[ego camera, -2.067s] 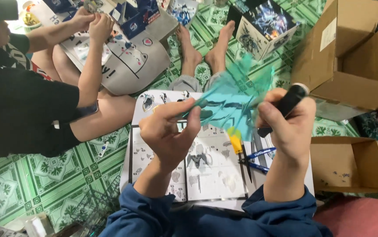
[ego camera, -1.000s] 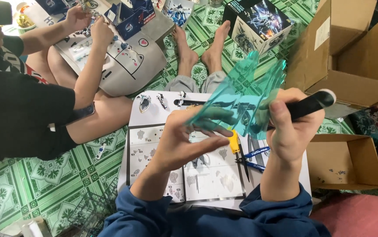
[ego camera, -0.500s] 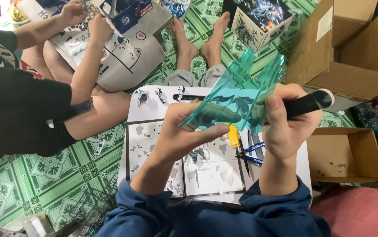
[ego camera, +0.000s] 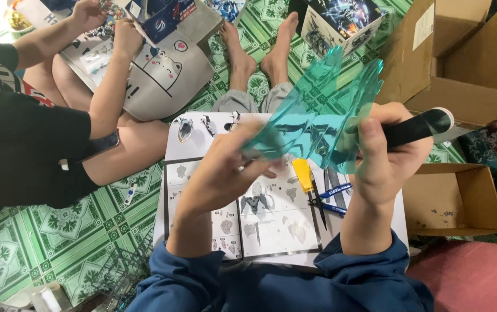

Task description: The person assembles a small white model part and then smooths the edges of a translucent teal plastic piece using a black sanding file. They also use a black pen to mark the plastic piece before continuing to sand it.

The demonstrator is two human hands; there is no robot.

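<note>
My left hand point(ego camera: 225, 173) pinches the lower left end of a clear teal plastic wing-shaped part point(ego camera: 323, 110), held up in front of me. My right hand point(ego camera: 390, 156) grips a black-handled tool point(ego camera: 419, 126) with a white end and presses its thumb against the teal part's right edge. Below my hands an open picture manual point(ego camera: 260, 214) lies on a white board point(ego camera: 401, 216), with yellow-handled nippers point(ego camera: 306, 176) and a blue-handled tool point(ego camera: 334, 199) resting on it. Three small grey parts point(ego camera: 205, 123) sit along the board's top edge.
A second person in black point(ego camera: 23, 144) sits at the left, hands on small parts over a grey cushion point(ego camera: 165, 75). Bare feet point(ego camera: 260, 52) lie ahead. A printed kit box point(ego camera: 335, 23) stands beyond; cardboard boxes point(ego camera: 462, 58) are at right, an open one point(ego camera: 456, 199) beside the board. Green patterned floor mat point(ego camera: 29, 254).
I have lifted the teal part higher and closer to my face and tilted it. My right hand has turned the black tool more level. The other person's arms shifted slightly.
</note>
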